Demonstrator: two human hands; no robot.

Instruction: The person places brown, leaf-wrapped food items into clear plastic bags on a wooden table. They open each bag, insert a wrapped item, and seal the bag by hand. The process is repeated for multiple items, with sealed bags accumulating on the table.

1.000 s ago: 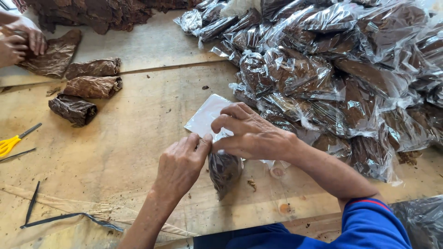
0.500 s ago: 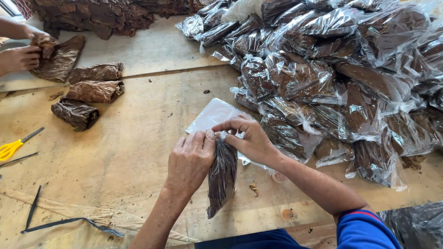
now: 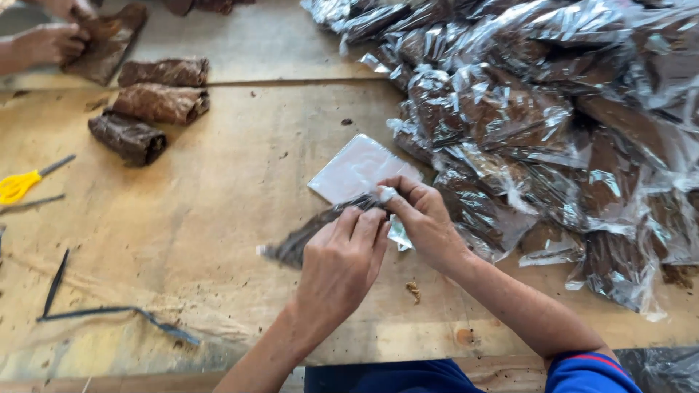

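Pinching a dark leaf bundle (image 3: 306,236) in clear wrap, the left hand (image 3: 342,266) and right hand (image 3: 422,218) meet near the wooden table's (image 3: 218,211) front edge. Beside them lies a white packet (image 3: 357,169); bagged bundles (image 3: 539,124) heap toward the right edge, 3 brown rolls (image 3: 156,102) toward the far-left corner.

On the wooden table (image 3: 218,211), the stack of empty bags (image 3: 357,169) serves as landmark. Right of and behind it lies the heap of filled bags (image 3: 539,124). Just before it, both hands (image 3: 342,266) (image 3: 426,218) meet over a leaf bundle (image 3: 302,240). Well left lie three leaf rolls (image 3: 149,109); farther left, scissors (image 3: 18,185).
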